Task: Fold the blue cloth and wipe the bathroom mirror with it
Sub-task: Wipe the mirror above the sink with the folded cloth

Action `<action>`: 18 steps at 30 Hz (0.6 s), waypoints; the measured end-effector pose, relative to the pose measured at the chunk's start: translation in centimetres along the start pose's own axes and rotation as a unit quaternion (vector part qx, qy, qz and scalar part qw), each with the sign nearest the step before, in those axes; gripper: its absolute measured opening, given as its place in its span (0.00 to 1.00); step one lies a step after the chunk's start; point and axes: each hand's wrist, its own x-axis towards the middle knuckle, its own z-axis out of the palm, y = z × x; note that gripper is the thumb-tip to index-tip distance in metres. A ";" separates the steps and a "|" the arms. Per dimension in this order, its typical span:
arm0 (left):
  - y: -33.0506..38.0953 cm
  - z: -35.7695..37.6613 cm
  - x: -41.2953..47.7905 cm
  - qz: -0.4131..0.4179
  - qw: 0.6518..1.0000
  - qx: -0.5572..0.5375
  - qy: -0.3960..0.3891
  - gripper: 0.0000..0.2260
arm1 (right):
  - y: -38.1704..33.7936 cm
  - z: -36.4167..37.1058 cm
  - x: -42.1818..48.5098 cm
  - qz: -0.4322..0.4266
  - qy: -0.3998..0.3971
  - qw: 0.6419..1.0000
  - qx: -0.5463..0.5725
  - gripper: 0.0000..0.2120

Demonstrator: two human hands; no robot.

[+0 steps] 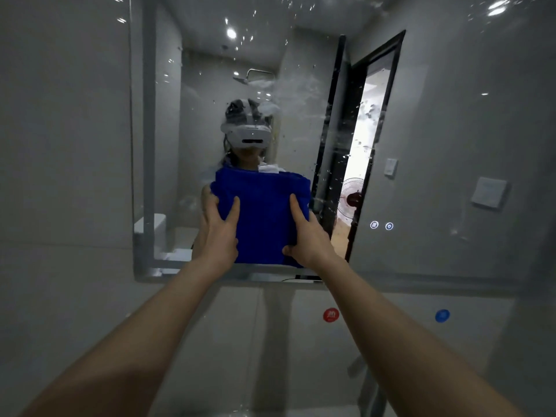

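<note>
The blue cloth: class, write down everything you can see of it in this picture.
The blue cloth is a deep, plain blue with a soft, towel-like nap. It is folded into a thick, roughly square pad, its top edge slightly rumpled. It is held upright in front of the lower part of the mirror. The left hand grips its left edge and the right hand its right edge, fingers spread over the face.

Fuzzy, matt blue cloth against the glossy, water-spotted glass mirror, with smooth shiny wall tiles around.
</note>
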 end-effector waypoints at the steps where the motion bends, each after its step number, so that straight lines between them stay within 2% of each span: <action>1: -0.3 0.3 0.1 0.015 0.999 0.025 0.025 0.29 | 0.2 0.3 0.3 -0.001 -0.002 1.000 -0.005 0.51; 2: -0.9 0.8 0.3 0.012 0.998 0.033 0.057 0.28 | 0.4 0.6 0.6 -0.001 -0.002 1.000 -0.008 0.51; 5: -1.2 1.6 0.6 -0.022 0.998 0.006 0.051 0.32 | 0.8 1.6 1.0 -0.001 0.031 0.999 -0.040 0.49; 7: -0.8 2.2 0.2 -0.036 0.994 0.089 0.044 0.35 | 0.8 2.0 1.0 0.023 0.062 0.993 -0.100 0.48; 9: -0.8 2.9 -0.2 -0.016 0.983 0.157 0.097 0.40 | 0.7 2.3 1.1 0.036 0.096 0.981 -0.165 0.49; 11: -0.9 3.3 -0.1 -0.021 0.972 0.202 0.118 0.39 | 0.7 2.9 1.5 0.021 0.173 0.959 -0.225 0.47; 14: -0.7 3.6 0.2 -0.036 0.952 0.281 0.120 0.37 | 0.1 3.8 2.4 0.017 0.311 0.912 -0.265 0.33; 16: -0.8 3.4 0.4 -0.024 0.923 0.356 0.140 0.34 | -0.8 3.7 2.9 0.012 0.336 0.901 -0.274 0.22; 18: -1.0 3.5 0.9 0.036 0.905 0.398 0.145 0.26 | -1.4 3.8 3.3 0.015 0.338 0.899 -0.277 0.16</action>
